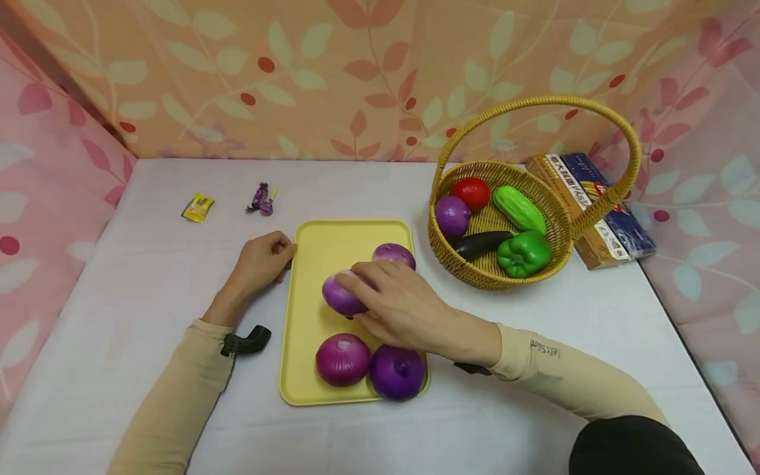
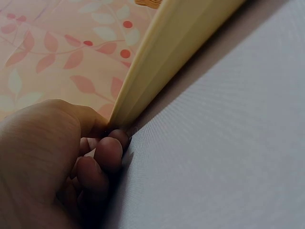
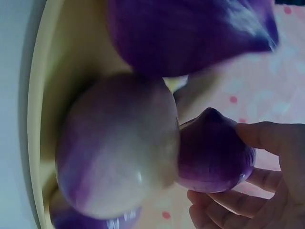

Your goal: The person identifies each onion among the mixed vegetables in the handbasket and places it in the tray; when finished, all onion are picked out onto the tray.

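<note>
Over the yellow tray (image 1: 309, 264), my right grip (image 1: 400, 307) curls round an onion (image 1: 343, 294). My left grip (image 1: 263, 258) pinches the tray's edge and should keep it still.

White cloth-covered flat tabletop (image 1: 142, 290), peach-orange cloth wall (image 1: 320, 119) at the back with pale and pink leaves (image 1: 216, 25) and red dots (image 1: 266, 64), pink leafy left cloth wall (image 1: 50, 165), pink leafy right cloth wall (image 1: 706, 198), soft, even light over everything

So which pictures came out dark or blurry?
Head view: bright, fairly clear. Left wrist view: dimmer, with deep shadow beneath the fingers. Right wrist view: also dim; the pale onion looks soft, with a small glint, the held onion crisper.
</note>
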The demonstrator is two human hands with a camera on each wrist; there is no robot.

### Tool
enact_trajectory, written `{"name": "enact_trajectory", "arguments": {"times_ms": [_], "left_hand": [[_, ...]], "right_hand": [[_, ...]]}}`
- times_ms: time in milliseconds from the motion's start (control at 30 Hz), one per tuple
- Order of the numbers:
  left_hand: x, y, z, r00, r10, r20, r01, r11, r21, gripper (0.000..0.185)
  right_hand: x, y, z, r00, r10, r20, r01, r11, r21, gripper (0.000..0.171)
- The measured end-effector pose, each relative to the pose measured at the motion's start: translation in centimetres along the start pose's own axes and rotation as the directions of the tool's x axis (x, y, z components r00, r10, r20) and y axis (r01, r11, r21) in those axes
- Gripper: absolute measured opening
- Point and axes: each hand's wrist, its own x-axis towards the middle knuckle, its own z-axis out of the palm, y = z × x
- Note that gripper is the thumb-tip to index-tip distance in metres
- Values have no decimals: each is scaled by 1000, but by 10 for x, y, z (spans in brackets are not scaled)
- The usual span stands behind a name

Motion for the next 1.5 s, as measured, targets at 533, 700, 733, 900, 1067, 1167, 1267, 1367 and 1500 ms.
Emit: {"name": "enact_trajectory", "arguments": {"times_ms": [533,700,733,900,1067,1167,1267,1367,1500], "left_hand": [[1,1,0,1000,2,-1,-2,1000,6,26],[1,2,-1,1000,4,2,-4,1000,3,28],[0,2,-1,1000,2,2,-2,1000,1,28],[0,3,-1,1000,0,3,0,1000,5,28],[0,3,-1,1000,3,2,-3,1000,7,27],[0,3,-1,1000,4,2,-4,1000,6,27],[0,4,-1,1000,4,3,-4,1000,5,28],[0,4,-1,1000,2,6,-2,1000,3,28],[-1,3,-1,1000,-1,6,1,1000,6,28]], "right_hand": [[2,-9,30,994,-45,100,45,999,4,43],[2,-9,29,992,-40,123,41,999,-2,39],[2,-9,28,991,-40,129,41,999,-5,39],[2,-10,27,989,-33,144,35,999,-6,37],[2,-10,26,988,-30,150,30,1000,1,41],[2,-10,26,987,-35,155,35,999,4,42],[2,-10,26,987,-36,156,35,999,6,40],[3,-10,27,989,-31,147,31,1000,3,37],[3,-10,27,989,-31,144,32,999,-7,37]]}}
